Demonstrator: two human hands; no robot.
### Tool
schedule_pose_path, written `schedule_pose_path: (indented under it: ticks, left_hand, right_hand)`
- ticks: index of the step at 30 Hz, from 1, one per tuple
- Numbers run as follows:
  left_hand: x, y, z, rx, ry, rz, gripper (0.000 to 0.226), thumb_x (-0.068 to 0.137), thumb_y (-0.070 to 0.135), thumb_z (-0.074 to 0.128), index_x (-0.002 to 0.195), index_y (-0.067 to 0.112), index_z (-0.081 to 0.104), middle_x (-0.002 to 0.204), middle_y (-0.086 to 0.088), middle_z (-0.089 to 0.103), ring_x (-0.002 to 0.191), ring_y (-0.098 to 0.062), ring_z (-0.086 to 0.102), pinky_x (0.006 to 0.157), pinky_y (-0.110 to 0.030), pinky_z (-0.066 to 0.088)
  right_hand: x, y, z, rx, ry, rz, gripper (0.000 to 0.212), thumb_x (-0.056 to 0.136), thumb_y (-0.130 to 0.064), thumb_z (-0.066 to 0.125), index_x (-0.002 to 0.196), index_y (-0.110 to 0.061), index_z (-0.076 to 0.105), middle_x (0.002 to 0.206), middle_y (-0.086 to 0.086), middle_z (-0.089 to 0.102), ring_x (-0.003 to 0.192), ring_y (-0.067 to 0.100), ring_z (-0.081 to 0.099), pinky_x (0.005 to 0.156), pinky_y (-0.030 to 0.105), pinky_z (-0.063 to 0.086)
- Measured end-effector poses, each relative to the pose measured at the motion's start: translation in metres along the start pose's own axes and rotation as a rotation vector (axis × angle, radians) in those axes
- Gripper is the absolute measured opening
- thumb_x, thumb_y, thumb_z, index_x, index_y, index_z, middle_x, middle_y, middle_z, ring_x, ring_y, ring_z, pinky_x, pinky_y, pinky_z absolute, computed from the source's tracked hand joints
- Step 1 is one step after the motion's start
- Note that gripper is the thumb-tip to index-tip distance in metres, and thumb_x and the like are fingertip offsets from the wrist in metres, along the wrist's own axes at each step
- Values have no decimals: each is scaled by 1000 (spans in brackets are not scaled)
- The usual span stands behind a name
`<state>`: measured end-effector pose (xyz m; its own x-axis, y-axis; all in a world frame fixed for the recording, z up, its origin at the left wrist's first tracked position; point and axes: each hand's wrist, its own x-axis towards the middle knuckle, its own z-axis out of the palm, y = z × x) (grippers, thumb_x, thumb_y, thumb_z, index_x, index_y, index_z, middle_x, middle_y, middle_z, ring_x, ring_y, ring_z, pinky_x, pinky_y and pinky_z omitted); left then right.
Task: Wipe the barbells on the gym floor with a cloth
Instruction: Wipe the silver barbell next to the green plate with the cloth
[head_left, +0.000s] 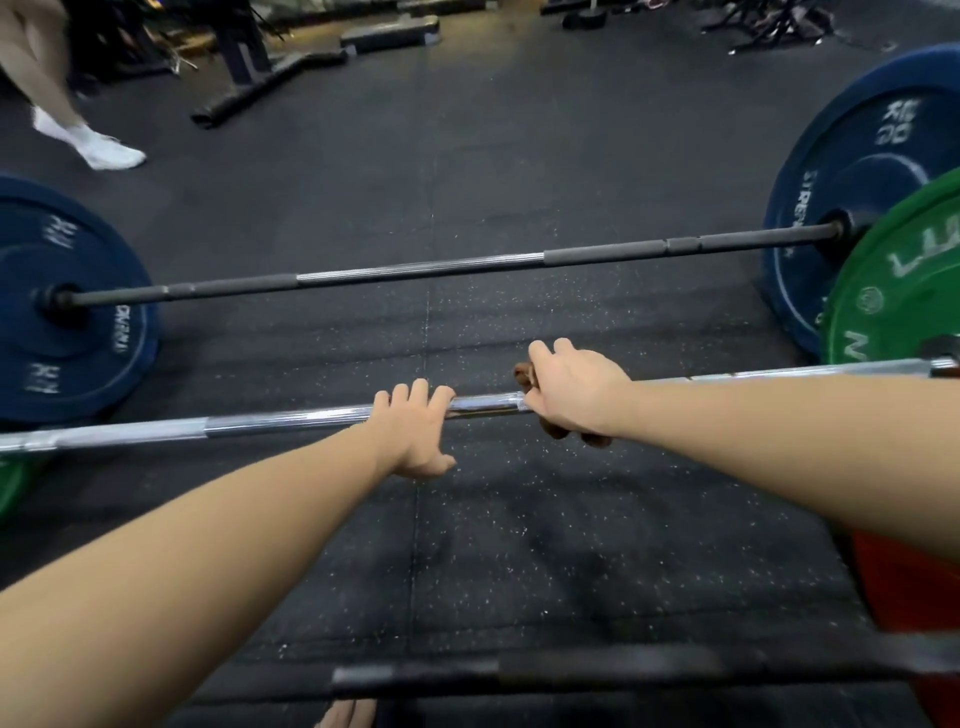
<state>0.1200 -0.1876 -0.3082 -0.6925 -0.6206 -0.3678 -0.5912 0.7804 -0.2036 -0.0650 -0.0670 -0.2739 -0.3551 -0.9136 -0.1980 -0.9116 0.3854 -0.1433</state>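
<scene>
Head view: a chrome barbell on the rubber gym floor, held at mid-shaft.
The left hand curls its fingers over the shaft. Just to its right, the right hand clasps a brown cloth around the same shaft, which runs to a green plate at the right frame edge. A strip of speckled floor separates it from a black barbell beyond, and a dark bar lies nearest the camera.

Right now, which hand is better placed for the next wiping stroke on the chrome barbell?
Right hand. It grips the brown cloth against the chrome barbell, so it can probably slide straight along. The left hand holds no cloth; its bare fingers just hook over the bar.
</scene>
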Motion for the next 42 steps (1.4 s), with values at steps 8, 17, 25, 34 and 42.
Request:
schedule_pose_path:
  ticks: [8,17,25,34,42]
  left_hand:
    - [0,0,-3,-17,-31,-11,88,87,64,61,153,24,19,144,-8,36,133,-33,38,111,-47,31]
    - [-1,-3,-3,-29,-22,12,84,87,61,61,151,24,22,140,-7,36,128,-31,39,109,-46,31]
    - [0,-4,-6,-24,-46,27,87,88,60,63,154,24,18,142,-8,34,131,-32,38,111,-47,31]
    - [-2,-2,-3,-17,-9,16,84,88,56,64,152,24,19,141,-8,34,130,-32,38,108,-45,31]
    - [-3,-9,3,-46,42,70,81,88,59,61,150,22,23,138,-7,35,124,-31,39,105,-47,32]
  right_hand:
    - [-9,42,-21,-56,-53,174,17,94,-31,45,100,-16,41,90,4,56,71,30,57,63,38,45]
    - [1,26,-12,-116,-58,215,20,97,-30,48,104,-14,38,103,10,49,81,33,51,64,39,43]
    - [3,-21,0,31,-31,77,20,99,-31,45,105,-16,31,102,10,40,92,37,53,71,41,41]
    - [-10,40,-16,-99,-24,265,18,95,-30,49,103,-16,40,96,7,52,74,31,57,59,35,37]
    - [8,1,-4,-133,7,204,18,96,-24,52,102,-15,38,105,11,52,70,30,53,48,34,32]
